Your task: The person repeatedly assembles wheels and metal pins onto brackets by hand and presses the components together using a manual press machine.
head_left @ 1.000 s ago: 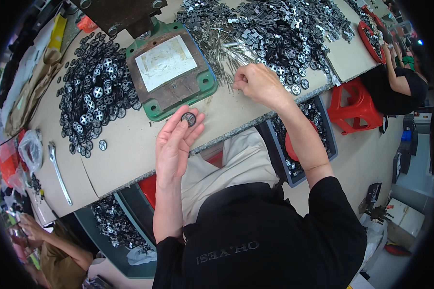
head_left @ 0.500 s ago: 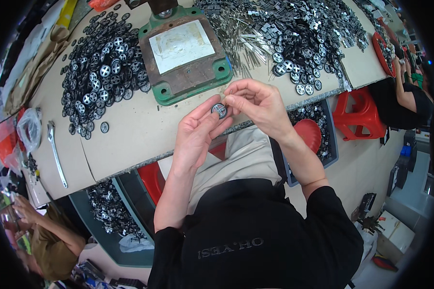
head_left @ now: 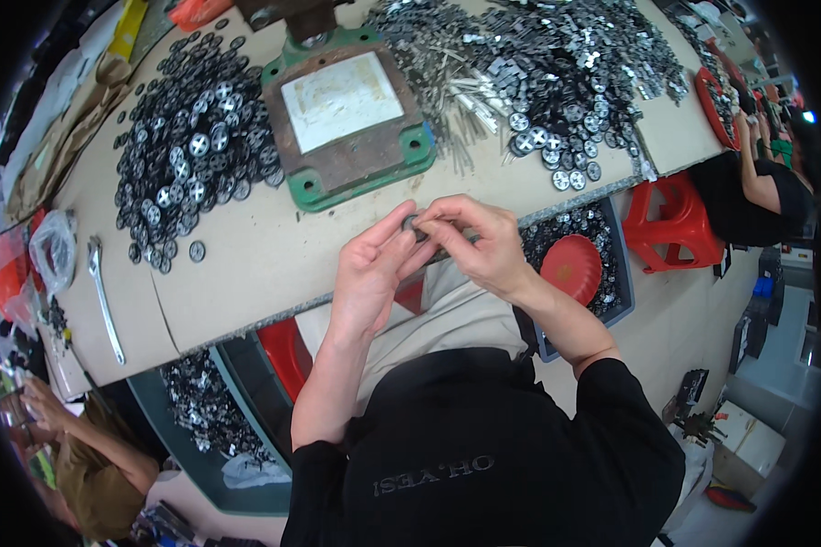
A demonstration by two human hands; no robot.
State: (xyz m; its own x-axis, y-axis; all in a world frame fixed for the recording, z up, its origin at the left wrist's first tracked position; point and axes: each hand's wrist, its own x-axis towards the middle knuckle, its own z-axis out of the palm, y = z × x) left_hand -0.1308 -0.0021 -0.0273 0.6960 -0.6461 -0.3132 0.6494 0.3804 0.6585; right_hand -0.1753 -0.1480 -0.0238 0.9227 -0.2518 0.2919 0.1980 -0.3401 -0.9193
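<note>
Above the table's front edge, my left hand [head_left: 367,273] pinches a small black toy wheel [head_left: 418,232] between thumb and fingers. The wheel is tilted and partly covered by fingertips. My right hand [head_left: 483,244] is closed, its thumb and forefinger pressed together at the wheel's upper side. Whatever those fingertips grip is too small and hidden to make out. Beyond my hands stands a green metal press base [head_left: 360,196] with a white plate [head_left: 341,100] on top. To its left lies a heap of black wheels with silver spokes [head_left: 201,146].
Thin metal pins [head_left: 456,96] and a heap of small black and silver parts [head_left: 575,64] lie right of the press. A wrench [head_left: 105,301] rests at left. Below the table are a bin [head_left: 622,273] with a red dish [head_left: 570,269] and a red stool [head_left: 670,223]. Other people sit at both sides.
Both hands have come slightly lower, toward me. The wheel has turned from facing up to more edge-on, and my right fingertips have moved down against it.
</note>
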